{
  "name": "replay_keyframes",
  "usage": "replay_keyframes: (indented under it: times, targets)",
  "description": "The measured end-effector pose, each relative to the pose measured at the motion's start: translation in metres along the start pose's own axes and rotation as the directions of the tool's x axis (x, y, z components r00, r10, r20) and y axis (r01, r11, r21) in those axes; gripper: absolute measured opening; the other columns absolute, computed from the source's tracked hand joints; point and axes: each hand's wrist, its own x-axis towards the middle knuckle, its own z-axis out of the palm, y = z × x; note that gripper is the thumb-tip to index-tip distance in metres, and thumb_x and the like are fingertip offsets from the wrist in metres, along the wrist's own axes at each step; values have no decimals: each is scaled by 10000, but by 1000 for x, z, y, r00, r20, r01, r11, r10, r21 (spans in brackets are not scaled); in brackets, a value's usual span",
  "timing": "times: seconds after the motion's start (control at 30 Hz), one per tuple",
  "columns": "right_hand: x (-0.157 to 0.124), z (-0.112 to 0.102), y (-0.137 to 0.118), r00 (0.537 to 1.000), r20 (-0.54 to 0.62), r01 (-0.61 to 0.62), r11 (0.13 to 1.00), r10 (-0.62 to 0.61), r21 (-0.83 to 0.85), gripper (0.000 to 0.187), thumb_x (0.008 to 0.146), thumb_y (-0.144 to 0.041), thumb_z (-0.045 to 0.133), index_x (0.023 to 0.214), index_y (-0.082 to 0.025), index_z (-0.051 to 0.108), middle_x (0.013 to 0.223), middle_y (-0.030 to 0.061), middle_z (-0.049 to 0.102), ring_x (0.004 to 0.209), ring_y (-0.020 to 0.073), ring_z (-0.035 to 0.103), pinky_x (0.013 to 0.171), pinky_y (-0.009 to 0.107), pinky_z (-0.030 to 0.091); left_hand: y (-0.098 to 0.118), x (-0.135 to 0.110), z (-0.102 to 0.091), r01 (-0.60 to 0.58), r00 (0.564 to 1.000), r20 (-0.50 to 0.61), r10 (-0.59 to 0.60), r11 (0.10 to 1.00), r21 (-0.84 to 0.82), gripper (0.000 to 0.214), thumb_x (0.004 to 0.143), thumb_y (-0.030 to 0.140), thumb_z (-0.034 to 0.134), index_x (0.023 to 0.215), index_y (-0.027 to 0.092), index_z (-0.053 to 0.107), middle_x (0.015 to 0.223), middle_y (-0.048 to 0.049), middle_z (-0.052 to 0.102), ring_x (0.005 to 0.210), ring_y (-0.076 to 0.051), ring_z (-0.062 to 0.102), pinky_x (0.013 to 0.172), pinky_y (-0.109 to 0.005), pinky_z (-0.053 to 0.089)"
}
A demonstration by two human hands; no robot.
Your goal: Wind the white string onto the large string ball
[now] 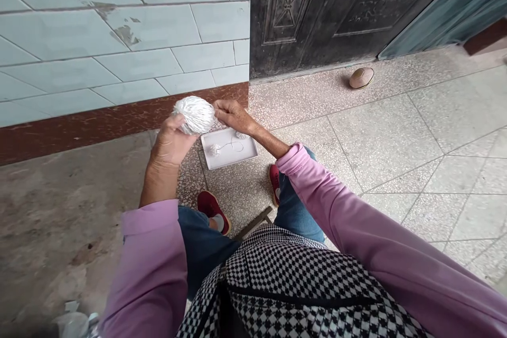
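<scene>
A big ball of white yarn [196, 115] is held up in front of the tiled wall by my left hand [173, 141], its fingers and thumb wrapped round the left and lower side. At the ball's right edge is my right hand [234, 116], with thumb and fingers pinched together; whether a strand lies between them I cannot make out. Below both hands a shallow white tray [237, 156] rests on the floor. Inside it are a small white ball [214, 149], a second small whitish ball [241, 135] partly hidden by my right wrist, and a thin loose strand.
Red shoes [213, 210] and a checked apron [301, 269] are below my arms. A dark wooden stool or bar [255, 222] shows between my legs. Near the dark door [301, 16] lies a rounded tan object [361, 78]. Clear plastic containers [73, 323] stand at the lower left.
</scene>
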Motion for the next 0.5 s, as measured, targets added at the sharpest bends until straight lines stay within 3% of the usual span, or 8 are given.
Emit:
replay_keyframes:
  times: [0.13, 0.27, 0.4, 0.5]
  targets:
    - [-9, 8, -1, 988, 144, 62, 995, -50, -81, 412, 1326, -142, 698, 916, -178, 682, 780, -60, 536, 798, 147, 496, 789, 282, 401, -1, 8, -11, -53, 994, -94, 54, 998, 18, 795, 619, 693, 1173, 1159, 223, 827, 1332, -203, 895, 1570, -498, 718, 1193, -566, 739]
    - [-19, 8, -9, 961, 274, 76, 992, -45, -104, 378, 1319, -125, 709, 944, -169, 721, 795, -56, 561, 814, 153, 516, 806, 294, 411, -7, 14, -24, -35, 988, -145, 52, 992, 121, 821, 608, 659, 1196, 1163, 212, 787, 1201, -132, 841, 1320, -391, 764, 1091, -512, 708]
    - [-27, 3, -21, 935, 351, 67, 996, -45, -52, 445, 1381, -356, 727, 982, -162, 756, 772, -62, 537, 820, 150, 509, 798, 303, 406, -15, 18, -33, 29, 981, -194, 26, 960, 278, 827, 607, 604, 1201, 1189, 224, 752, 1093, -49, 765, 1095, -292, 689, 963, -436, 609]
    - [-26, -4, -29, 961, 270, 61, 998, -58, -3, 603, 1353, -597, 780, 919, -184, 713, 764, -63, 516, 806, 146, 468, 779, 314, 382, -18, 18, -32, 86, 987, -159, -25, 917, 389, 805, 622, 554, 1193, 1213, 224, 758, 1089, -40, 791, 1060, -276, 687, 964, -421, 550]
